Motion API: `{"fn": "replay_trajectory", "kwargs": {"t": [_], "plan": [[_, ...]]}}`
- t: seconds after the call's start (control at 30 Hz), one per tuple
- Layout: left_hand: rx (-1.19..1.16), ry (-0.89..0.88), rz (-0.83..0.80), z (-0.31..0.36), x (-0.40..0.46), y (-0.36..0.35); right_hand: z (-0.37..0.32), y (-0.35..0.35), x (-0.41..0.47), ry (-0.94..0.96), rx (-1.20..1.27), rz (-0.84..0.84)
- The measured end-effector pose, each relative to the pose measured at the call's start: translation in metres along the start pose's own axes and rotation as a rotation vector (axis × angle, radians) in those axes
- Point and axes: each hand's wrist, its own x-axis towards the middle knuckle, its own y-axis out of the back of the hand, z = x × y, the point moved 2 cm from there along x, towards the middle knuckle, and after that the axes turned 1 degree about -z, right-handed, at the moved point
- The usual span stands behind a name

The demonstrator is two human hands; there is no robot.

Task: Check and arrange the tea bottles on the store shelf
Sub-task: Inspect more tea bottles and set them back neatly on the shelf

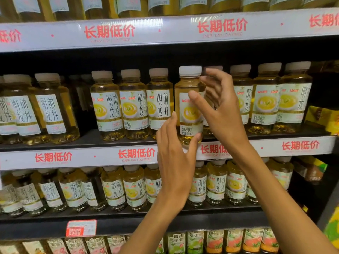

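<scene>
Both hands — left (174,160), right (222,107) — open, fingers cupped beside upright tea bottle (189,105).

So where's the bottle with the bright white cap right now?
In the head view, the white-capped bottle is at the front edge of the middle shelf, right of centre, between the left hand and right hand.

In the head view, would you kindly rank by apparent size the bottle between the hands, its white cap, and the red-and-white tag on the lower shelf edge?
1. Bottle between the hands, nearest the camera.
2. Red-and-white tag.
3. White cap.
</scene>
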Motion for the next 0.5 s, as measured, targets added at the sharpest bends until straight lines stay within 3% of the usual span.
{"fn": "replay_trajectory", "kwargs": {"t": [0.23,0.5], "plan": [[0.236,-0.042,0.080,0.002,0.009,-0.002,0.008,0.002,0.000,0.128,-0.418,0.003],[0.468,-0.101,0.075,0.001,0.016,-0.009,0.020,-0.005,0.008,0.219,-0.692,0.051]]}}
